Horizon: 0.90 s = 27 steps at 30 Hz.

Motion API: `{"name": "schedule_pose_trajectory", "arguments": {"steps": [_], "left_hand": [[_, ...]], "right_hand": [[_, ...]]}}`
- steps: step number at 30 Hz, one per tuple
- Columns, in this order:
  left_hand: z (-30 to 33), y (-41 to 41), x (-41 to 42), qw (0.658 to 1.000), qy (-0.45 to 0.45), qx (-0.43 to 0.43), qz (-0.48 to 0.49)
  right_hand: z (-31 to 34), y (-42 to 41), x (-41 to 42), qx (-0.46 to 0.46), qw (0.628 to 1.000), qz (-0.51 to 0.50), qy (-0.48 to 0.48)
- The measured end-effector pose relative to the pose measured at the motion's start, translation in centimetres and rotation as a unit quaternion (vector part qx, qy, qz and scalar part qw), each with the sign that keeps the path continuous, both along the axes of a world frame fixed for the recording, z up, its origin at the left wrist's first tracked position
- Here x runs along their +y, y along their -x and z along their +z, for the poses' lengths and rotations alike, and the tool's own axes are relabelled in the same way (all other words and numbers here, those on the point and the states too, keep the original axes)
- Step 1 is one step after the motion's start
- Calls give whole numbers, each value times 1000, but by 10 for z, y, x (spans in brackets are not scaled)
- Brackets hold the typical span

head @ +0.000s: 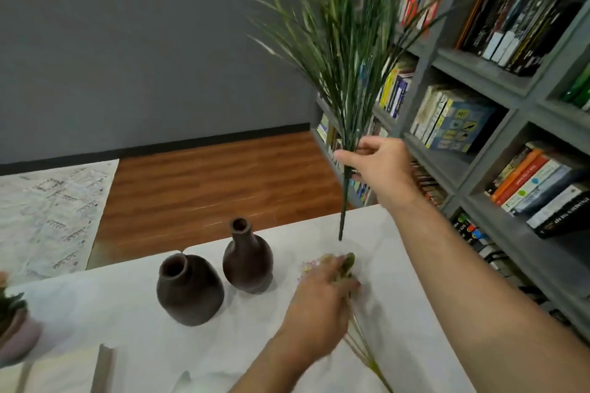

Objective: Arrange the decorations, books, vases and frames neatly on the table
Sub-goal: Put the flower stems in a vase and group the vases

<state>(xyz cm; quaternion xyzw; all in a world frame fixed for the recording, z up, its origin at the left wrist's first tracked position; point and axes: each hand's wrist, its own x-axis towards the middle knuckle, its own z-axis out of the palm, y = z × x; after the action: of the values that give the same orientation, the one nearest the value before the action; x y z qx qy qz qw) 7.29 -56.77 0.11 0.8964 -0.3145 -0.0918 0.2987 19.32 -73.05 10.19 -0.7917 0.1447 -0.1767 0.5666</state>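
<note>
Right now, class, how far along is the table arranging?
Done: two brown vases stand together, empty. In hand: the right hand holds a grass stem upright; the left hand rests on a flower sprig lying on the table. Left: filling vases.

Two vases stand side by side on the table: the wide vase nearer and to the left, the narrow-necked vase just behind and to its right. Right of them the flower sprig lies on the tabletop under the left hand. Above and behind it, the right hand holds the grass spray upright, its stem end above the table. The bookshelf stands along the right, and a potted plant sits at the far left edge.
</note>
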Motion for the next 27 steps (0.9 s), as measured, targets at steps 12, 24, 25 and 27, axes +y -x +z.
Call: {"name": "schedule_pose_trajectory", "arguments": {"steps": [12,24,25,27], "left_hand": [[115,-122,130,946,243,56,208],[54,-129,132,952,250,55,170],[49,-129,132,952,245,65,174],[37,-129,132,949,238,96,181]], "right_hand": [[41,-21,140,-98,993,63,18],[-11,-13,153,-26,992,117,-50],[-8,-13,151,-19,989,127,-71],[2,-16,145,-17,978,146,-148]]}}
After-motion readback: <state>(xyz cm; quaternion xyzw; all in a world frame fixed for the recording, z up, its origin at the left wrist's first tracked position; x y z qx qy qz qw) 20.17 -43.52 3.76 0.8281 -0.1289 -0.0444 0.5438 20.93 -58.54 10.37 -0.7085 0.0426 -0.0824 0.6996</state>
